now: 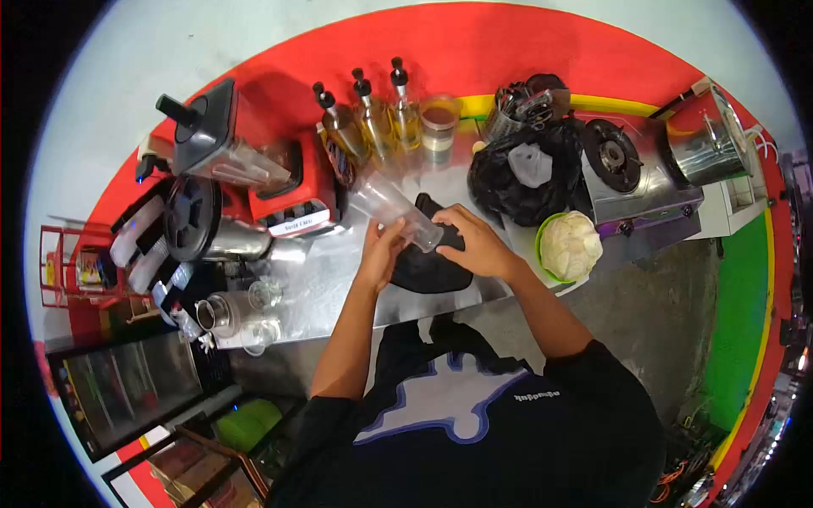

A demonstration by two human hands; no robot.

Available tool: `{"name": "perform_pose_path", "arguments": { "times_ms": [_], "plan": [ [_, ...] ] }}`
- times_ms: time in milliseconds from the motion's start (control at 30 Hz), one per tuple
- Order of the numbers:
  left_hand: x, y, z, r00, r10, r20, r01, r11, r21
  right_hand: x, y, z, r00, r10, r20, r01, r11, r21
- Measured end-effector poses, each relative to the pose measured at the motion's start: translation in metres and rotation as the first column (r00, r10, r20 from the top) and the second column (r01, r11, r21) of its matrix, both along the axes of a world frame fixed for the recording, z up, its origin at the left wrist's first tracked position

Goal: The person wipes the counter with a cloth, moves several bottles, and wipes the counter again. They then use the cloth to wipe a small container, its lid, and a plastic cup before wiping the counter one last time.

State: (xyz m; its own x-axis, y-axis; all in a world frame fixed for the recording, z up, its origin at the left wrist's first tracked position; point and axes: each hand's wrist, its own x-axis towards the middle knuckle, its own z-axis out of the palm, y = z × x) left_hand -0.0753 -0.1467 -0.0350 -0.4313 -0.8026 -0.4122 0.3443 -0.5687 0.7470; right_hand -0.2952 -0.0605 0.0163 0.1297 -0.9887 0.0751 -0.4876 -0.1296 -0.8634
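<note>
A clear plastic cup (381, 196), long and tapering, lies tilted between my two hands above the counter. My left hand (386, 247) is closed round its lower side, thumb and fingers against the plastic. At its narrower right end, my right hand (474, 244) curls in, with thumb and fingertips at either side of that end. Directly beneath both hands, a black plastic bag (436, 275) rests near the front edge of the counter, partly covered by the cup and my fingers.
A steel counter (318, 284) carries a red blender (292, 190), oil bottles (373, 118) and glass jars (258, 332). Rightward stand a large black bag (500, 182), a cauliflower (572, 245) in a green bowl, and a gas stove (648, 199) with a steel pot (711, 144).
</note>
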Motion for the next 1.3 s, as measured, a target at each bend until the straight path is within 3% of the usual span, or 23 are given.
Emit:
{"name": "perform_pose_path", "arguments": {
  "times_ms": [33, 100, 133, 267, 333, 400, 500, 633, 700, 767, 833, 900, 933, 967, 1033, 1100, 1133, 1200, 1233, 1300],
  "plan": [
    [0.014, 0.007, -0.001, 0.998, 0.030, 0.055, -0.026, 0.998, -0.062, 0.004, -0.002, -0.007, 1.000, 0.012, 0.027, -0.013, 0.999, 0.033],
    [0.038, 0.018, -0.009, 0.985, 0.078, 0.155, -0.057, 0.989, -0.136, 0.011, -0.012, -0.031, 1.000, 0.027, -0.010, -0.028, 0.998, -0.058],
    [0.049, 0.024, -0.012, 0.964, 0.111, 0.242, -0.058, 0.975, -0.216, 0.016, -0.018, -0.047, 1.000, 0.020, -0.008, -0.020, 1.000, -0.022],
    [0.082, 0.050, -0.016, 0.938, 0.214, 0.273, -0.140, 0.954, -0.266, 0.042, -0.036, -0.081, 0.995, 0.021, -0.101, -0.010, 0.993, 0.116],
    [0.099, 0.060, -0.019, 0.904, 0.197, 0.380, -0.061, 0.938, -0.340, 0.056, -0.048, -0.087, 0.991, 0.051, -0.122, -0.033, 0.989, 0.144],
    [0.109, 0.065, -0.024, 0.889, 0.220, 0.403, -0.066, 0.930, -0.362, 0.069, -0.056, -0.092, 0.928, 0.100, -0.359, 0.004, 0.960, 0.278],
    [0.121, 0.071, -0.028, 0.859, 0.237, 0.453, -0.055, 0.924, -0.379, 0.082, -0.061, -0.101, 0.854, 0.146, -0.500, 0.027, 0.946, 0.323],
    [0.123, 0.076, -0.026, 0.804, 0.284, 0.523, -0.044, 0.905, -0.423, 0.089, -0.066, -0.115, 0.877, 0.131, -0.461, 0.039, 0.940, 0.339],
    [0.120, 0.075, -0.018, 0.779, 0.329, 0.533, -0.033, 0.872, -0.489, 0.084, -0.063, -0.117, 0.926, 0.064, -0.371, 0.026, 0.972, 0.232],
    [0.117, 0.072, -0.009, 0.696, 0.364, 0.619, 0.058, 0.831, -0.554, 0.072, -0.066, -0.121, 0.982, 0.037, -0.187, -0.060, 0.991, -0.119],
    [0.114, 0.064, -0.008, 0.742, 0.371, 0.558, 0.060, 0.792, -0.607, 0.063, -0.058, -0.091, 0.995, -0.030, -0.096, 0.016, 0.990, -0.142],
    [0.105, 0.053, -0.006, 0.867, 0.320, 0.383, 0.003, 0.764, -0.645, 0.053, -0.047, -0.054, 1.000, -0.027, 0.001, 0.026, 0.978, -0.207],
    [0.097, 0.050, 0.011, 0.932, 0.249, 0.264, -0.045, 0.801, -0.597, 0.046, -0.043, -0.040, 1.000, -0.001, 0.023, 0.007, 0.970, -0.242],
    [0.090, 0.045, 0.021, 0.937, 0.241, 0.254, -0.038, 0.792, -0.609, 0.039, -0.039, -0.027, 0.999, 0.024, 0.043, -0.011, 0.961, -0.275],
    [0.077, 0.033, 0.035, 0.959, 0.227, 0.172, -0.066, 0.764, -0.642, 0.031, -0.029, -0.005, 0.975, 0.101, 0.196, -0.042, 0.957, -0.286],
    [0.064, 0.023, 0.047, 0.977, 0.172, 0.128, -0.057, 0.783, -0.619, 0.034, -0.021, 0.016, 0.865, 0.151, 0.479, -0.025, 0.966, -0.259],
    [0.054, 0.016, 0.052, 0.983, 0.176, 0.044, -0.115, 0.794, -0.597, 0.042, -0.019, 0.030, 0.872, 0.144, 0.468, -0.016, 0.964, -0.266],
    [0.033, 0.006, 0.070, 0.985, 0.156, -0.072, -0.169, 0.817, -0.551, 0.065, -0.018, 0.053, 0.861, 0.200, 0.467, 0.035, 0.894, -0.448],
    [0.019, 0.006, 0.086, 0.981, 0.154, -0.116, -0.193, 0.797, -0.573, 0.074, -0.022, 0.057, 0.911, 0.170, 0.376, 0.047, 0.863, -0.504],
    [-0.003, 0.004, 0.088, 0.993, 0.120, -0.012, -0.079, 0.580, -0.811, 0.095, -0.025, 0.069, 0.994, -0.071, 0.089, 0.111, 0.777, -0.619]
  ]
}}
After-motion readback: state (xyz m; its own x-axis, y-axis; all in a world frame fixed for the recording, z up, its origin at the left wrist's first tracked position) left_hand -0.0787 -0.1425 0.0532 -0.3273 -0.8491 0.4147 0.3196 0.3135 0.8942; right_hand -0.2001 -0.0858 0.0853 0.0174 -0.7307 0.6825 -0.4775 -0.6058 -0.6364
